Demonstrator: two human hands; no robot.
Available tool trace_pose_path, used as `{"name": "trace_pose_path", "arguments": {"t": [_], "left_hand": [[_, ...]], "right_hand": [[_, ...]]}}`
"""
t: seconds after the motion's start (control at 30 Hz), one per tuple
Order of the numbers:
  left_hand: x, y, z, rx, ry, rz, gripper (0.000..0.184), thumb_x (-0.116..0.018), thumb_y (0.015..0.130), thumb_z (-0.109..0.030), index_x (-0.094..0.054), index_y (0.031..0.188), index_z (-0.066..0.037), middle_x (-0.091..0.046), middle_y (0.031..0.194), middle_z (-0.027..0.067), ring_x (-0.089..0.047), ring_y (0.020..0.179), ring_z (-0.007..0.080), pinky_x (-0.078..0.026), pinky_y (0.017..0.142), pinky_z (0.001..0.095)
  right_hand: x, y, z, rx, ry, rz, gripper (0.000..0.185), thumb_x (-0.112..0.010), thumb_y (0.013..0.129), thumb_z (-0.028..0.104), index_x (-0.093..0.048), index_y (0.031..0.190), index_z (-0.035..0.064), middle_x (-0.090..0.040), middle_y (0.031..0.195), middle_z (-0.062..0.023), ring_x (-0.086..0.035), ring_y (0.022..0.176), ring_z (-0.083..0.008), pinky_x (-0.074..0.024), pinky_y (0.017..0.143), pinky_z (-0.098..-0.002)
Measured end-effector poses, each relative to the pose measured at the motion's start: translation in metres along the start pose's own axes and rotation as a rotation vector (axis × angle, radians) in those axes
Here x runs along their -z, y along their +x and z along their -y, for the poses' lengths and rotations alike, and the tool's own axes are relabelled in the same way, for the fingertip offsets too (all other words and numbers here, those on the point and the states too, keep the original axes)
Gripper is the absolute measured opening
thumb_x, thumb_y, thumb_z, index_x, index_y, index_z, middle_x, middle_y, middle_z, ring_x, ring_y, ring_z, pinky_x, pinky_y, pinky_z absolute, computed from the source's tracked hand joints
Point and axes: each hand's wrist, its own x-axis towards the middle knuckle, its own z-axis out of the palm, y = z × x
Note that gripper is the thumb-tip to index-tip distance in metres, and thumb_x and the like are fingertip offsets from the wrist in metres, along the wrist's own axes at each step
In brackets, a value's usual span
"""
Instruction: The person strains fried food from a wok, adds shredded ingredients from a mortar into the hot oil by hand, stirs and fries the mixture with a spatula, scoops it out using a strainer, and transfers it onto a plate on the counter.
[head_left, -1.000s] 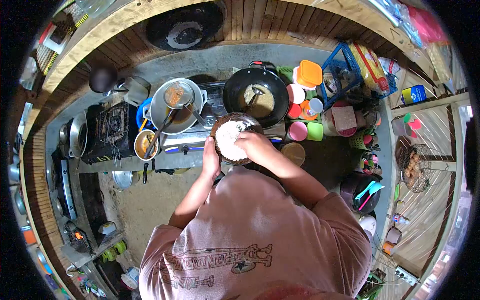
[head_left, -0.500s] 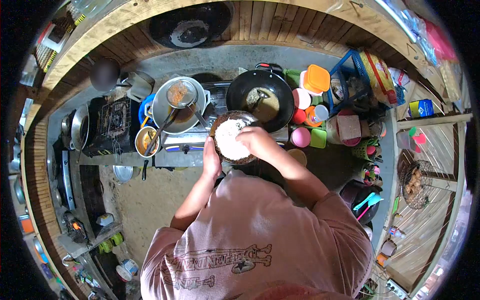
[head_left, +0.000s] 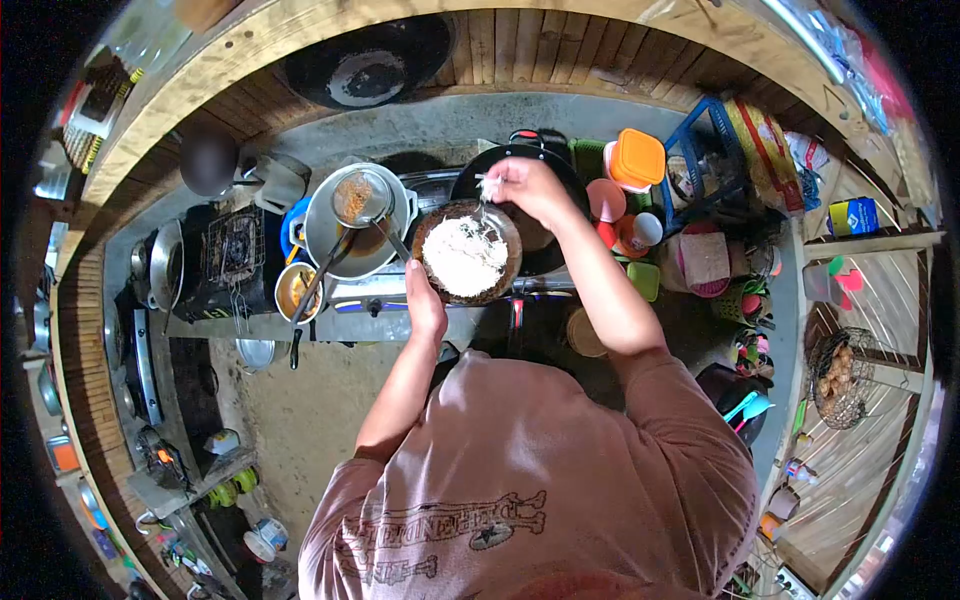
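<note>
My left hand (head_left: 425, 308) holds the left side of a brown bowl (head_left: 509, 228). White floury or shredded food (head_left: 462, 256) fills that bowl. Raised above the bowl's upper right side, my right hand (head_left: 520, 188) pinches a clump of the same white stuff, and some strands hang from the fingertips. Behind this hand is the black wok (head_left: 478, 178), whose contents are mostly hidden by the hand and forearm.
A large pot (head_left: 323, 222) with a strainer (head_left: 362, 197) across it stands left of the bowl. Near it is a small pan (head_left: 298, 290) of food. Orange (head_left: 638, 158) and pink containers and a blue basket (head_left: 706, 150) stand to the right.
My right hand has come up out of the bowl with a clump of the white food, moving toward the wok. The bowl sits slightly higher in view, with my left hand still on it.
</note>
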Motion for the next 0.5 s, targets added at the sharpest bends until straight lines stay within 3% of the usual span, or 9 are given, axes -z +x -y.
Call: {"name": "trace_pose_path", "arguments": {"t": [0.03,0.1,0.17,0.2,0.3,0.43,0.5], "left_hand": [[0.002,0.002,-0.001,-0.012,0.01,0.002,0.044,-0.035,0.107,-0.034,-0.046,0.135,-0.002,-0.055,0.132,0.0098,-0.053,0.121,0.0204,-0.039,0.107,0.037],[0.005,0.002,-0.003,-0.034,0.032,0.004,0.045,-0.035,0.107,-0.035,-0.045,0.136,-0.002,-0.054,0.134,0.0094,-0.051,0.123,0.0199,-0.038,0.108,0.0366],[0.006,-0.001,-0.006,-0.028,0.039,0.002,0.046,-0.035,0.107,-0.035,-0.045,0.137,-0.002,-0.053,0.135,0.0095,-0.051,0.123,0.0204,-0.038,0.108,0.0371],[0.013,0.001,-0.003,-0.024,0.041,-0.004,0.046,-0.035,0.107,-0.036,-0.044,0.137,-0.002,-0.053,0.135,0.0095,-0.052,0.124,0.0208,-0.038,0.108,0.0375],[0.021,-0.003,-0.005,-0.009,0.026,-0.002,0.048,-0.035,0.107,-0.037,-0.044,0.138,-0.002,-0.054,0.135,0.0098,-0.052,0.125,0.022,-0.038,0.108,0.0386],[0.021,-0.012,-0.012,-0.009,0.025,-0.03,0.048,-0.034,0.107,-0.036,-0.044,0.139,-0.002,-0.054,0.135,0.0106,-0.052,0.124,0.0228,-0.039,0.108,0.0392],[0.019,-0.017,-0.018,0.001,0.016,-0.028,0.048,-0.034,0.107,-0.036,-0.044,0.139,-0.002,-0.054,0.135,0.0111,-0.052,0.125,0.0232,-0.039,0.108,0.0394]], "right_hand": [[0.009,0.014,-0.007,0.058,-0.106,-0.038,0.013,-0.065,0.086,-0.002,-0.067,0.099,-0.0012,-0.07,0.084,-0.0062,-0.067,0.078,-0.0122,-0.0532,0.07,-0.0267],[0.03,0.042,-0.032,0.066,-0.443,-0.038,0.013,-0.068,0.083,0.003,-0.07,0.096,0.0009,-0.072,0.083,-0.0096,-0.069,0.077,-0.017,-0.0539,0.071,-0.031],[0.027,0.046,-0.04,0.21,-0.803,-0.096,0.013,-0.071,0.08,0.007,-0.072,0.093,0.0039,-0.073,0.084,-0.0133,-0.071,0.079,-0.0243,-0.0542,0.073,-0.036],[0.03,0.052,-0.05,0.153,-0.771,-0.047,0.014,-0.073,0.079,0.012,-0.074,0.092,0.0067,-0.072,0.088,-0.0148,-0.071,0.083,-0.0303,-0.0542,0.075,-0.0396],[0.029,0.053,-0.048,0.148,-0.888,-0.068,0.016,-0.074,0.078,0.012,-0.073,0.092,0.0043,-0.072,0.087,-0.014,-0.07,0.084,-0.0296,-0.0543,0.079,-0.0376],[0.022,0.045,-0.03,0.391,-0.89,-0.172,0.015,-0.075,0.077,0.013,-0.072,0.089,0.0038,-0.07,0.085,-0.0134,-0.068,0.083,-0.0312,-0.0536,0.076,-0.0397],[0.03,0.053,-0.05,0.398,-0.86,-0.141,0.011,-0.073,0.078,0.01,-0.072,0.088,0.0038,-0.069,0.088,-0.0131,-0.068,0.085,-0.0312,-0.0534,0.076,-0.0393]]}}
